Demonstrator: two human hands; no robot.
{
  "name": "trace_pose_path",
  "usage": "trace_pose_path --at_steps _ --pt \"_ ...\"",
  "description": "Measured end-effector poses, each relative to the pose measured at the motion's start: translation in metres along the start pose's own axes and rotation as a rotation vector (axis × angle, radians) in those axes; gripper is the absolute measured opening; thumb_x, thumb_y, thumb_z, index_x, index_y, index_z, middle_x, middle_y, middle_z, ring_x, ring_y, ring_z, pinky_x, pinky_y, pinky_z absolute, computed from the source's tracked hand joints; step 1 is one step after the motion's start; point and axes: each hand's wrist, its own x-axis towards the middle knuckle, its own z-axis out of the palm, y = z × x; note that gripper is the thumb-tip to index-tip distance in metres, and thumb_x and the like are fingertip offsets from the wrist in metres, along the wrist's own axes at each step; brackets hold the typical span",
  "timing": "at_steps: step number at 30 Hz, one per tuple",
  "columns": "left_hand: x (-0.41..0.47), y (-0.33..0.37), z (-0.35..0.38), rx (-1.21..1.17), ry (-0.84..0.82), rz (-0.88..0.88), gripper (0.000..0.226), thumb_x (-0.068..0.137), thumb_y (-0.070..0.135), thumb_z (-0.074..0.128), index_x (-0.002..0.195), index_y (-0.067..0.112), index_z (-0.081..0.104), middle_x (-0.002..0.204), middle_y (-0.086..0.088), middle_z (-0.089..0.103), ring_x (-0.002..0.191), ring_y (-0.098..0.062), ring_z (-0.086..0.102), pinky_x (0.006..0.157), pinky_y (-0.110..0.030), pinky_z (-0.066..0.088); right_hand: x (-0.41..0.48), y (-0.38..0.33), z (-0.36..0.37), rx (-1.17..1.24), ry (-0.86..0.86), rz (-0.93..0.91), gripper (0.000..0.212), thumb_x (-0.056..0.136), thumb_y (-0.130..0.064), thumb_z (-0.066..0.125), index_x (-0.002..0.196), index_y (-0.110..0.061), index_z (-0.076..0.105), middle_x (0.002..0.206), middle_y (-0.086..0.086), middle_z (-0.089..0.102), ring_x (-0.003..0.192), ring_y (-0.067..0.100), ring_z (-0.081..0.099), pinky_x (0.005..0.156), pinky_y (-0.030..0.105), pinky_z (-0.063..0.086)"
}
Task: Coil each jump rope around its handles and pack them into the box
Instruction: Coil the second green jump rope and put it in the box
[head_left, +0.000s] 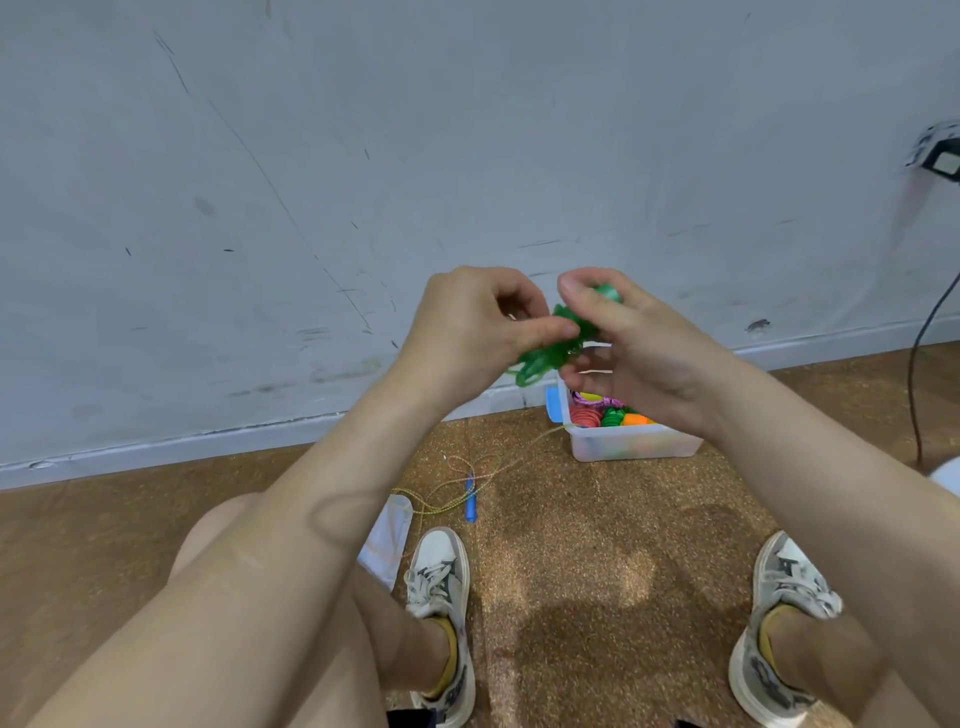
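Both our hands are raised before the wall (311, 208). Our left hand (483, 322) pinches a bundle of green rope (540, 361) between thumb and fingers, and our right hand (634, 353) curls round the same bundle from the other side, with a green end showing at its fingertips. Below the right hand a clear box (634, 444) sits on the floor (571, 545) by the wall, holding coiled ropes in red, green, orange and pink. A blue-handled rope (470, 501) lies loose on the floor between the box and our left shoe (439, 571).
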Motion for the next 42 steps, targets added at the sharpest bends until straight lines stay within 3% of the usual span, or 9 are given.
trace_pose_path --at_steps 4,11,16,19,23,27,33,36,42 --pt "0.001 0.004 -0.006 0.065 -0.167 -0.003 0.007 0.074 0.018 0.08 0.078 0.017 0.075 0.066 0.007 0.069 0.061 -0.003 0.061 0.065 -0.02 0.049 0.002 0.005 -0.002 -0.219 0.135 -0.102 0.032 0.089 -0.027 0.067 0.117 -0.022 0.052 0.082 0.006 0.06 0.07 0.026 0.056 0.065 0.034 0.052" --pt "0.003 -0.001 -0.02 -0.155 -0.212 -0.102 0.009 0.07 0.007 0.081 0.074 0.01 0.074 0.054 0.005 0.064 0.052 -0.001 0.055 0.053 -0.014 0.043 0.0 -0.003 -0.009 -0.129 -0.074 -0.064 0.053 0.083 0.005 0.065 0.125 -0.021 0.047 0.093 0.012 0.061 0.084 0.026 0.069 0.09 0.042 0.055" --pt "0.003 -0.002 -0.016 -0.249 -0.184 -0.126 0.008 0.072 0.007 0.08 0.075 0.007 0.072 0.06 -0.005 0.065 0.058 -0.012 0.058 0.058 -0.022 0.05 0.0 0.001 -0.004 -0.16 -0.057 -0.092 0.056 0.055 -0.012 0.084 0.104 -0.022 0.059 0.095 0.015 0.061 0.085 0.028 0.069 0.082 0.043 0.058" --pt "0.003 -0.001 -0.016 -0.324 -0.164 -0.15 0.006 0.074 0.007 0.078 0.076 0.006 0.072 0.065 -0.009 0.066 0.06 -0.015 0.059 0.062 -0.025 0.053 0.002 0.0 -0.003 -0.241 -0.001 -0.198 0.053 0.059 -0.002 0.086 0.098 -0.02 0.056 0.091 0.015 0.057 0.079 0.026 0.064 0.073 0.035 0.059" --pt "0.005 0.0 -0.019 -0.349 -0.179 -0.154 0.007 0.075 0.0 0.075 0.078 0.005 0.071 0.066 -0.007 0.065 0.06 -0.014 0.061 0.064 -0.024 0.056 -0.001 -0.005 -0.006 -0.403 0.018 -0.301 0.056 0.058 0.002 0.087 0.097 -0.021 0.054 0.098 0.025 0.061 0.08 0.026 0.062 0.08 0.048 0.055" --pt "0.005 0.004 -0.018 -0.248 -0.16 -0.137 0.011 0.072 0.003 0.079 0.079 0.004 0.07 0.064 -0.009 0.062 0.052 -0.008 0.057 0.052 -0.018 0.047 -0.002 -0.007 -0.01 -0.411 -0.049 -0.289 0.061 0.061 0.007 0.084 0.104 -0.023 0.053 0.098 0.011 0.064 0.079 0.021 0.065 0.078 0.044 0.057" --pt "0.003 0.004 -0.01 -0.127 -0.111 -0.082 0.007 0.074 0.007 0.079 0.074 0.006 0.072 0.057 -0.006 0.062 0.051 -0.011 0.057 0.054 -0.024 0.051 -0.002 -0.003 -0.003 -0.155 -0.027 -0.141 0.048 0.056 -0.01 0.083 0.096 -0.018 0.058 0.086 0.017 0.059 0.08 0.029 0.066 0.066 0.033 0.059" --pt "0.004 0.005 -0.015 -0.145 -0.113 -0.097 0.009 0.077 0.013 0.077 0.081 0.006 0.075 0.065 -0.008 0.067 0.055 -0.009 0.058 0.057 -0.021 0.051 0.0 -0.002 -0.002 -0.104 0.001 -0.139 0.04 0.055 -0.008 0.081 0.084 -0.018 0.054 0.089 0.019 0.06 0.081 0.032 0.068 0.071 0.039 0.061" --pt "0.001 -0.002 -0.024 0.358 -0.15 0.366 0.023 0.08 0.03 0.072 0.101 0.021 0.075 0.092 0.0 0.069 0.083 -0.018 0.061 0.073 -0.031 0.047 0.002 -0.009 -0.012 -0.145 0.023 -0.127 0.036 0.066 0.003 0.077 0.082 -0.019 0.053 0.085 0.014 0.06 0.079 0.028 0.068 0.076 0.042 0.06"
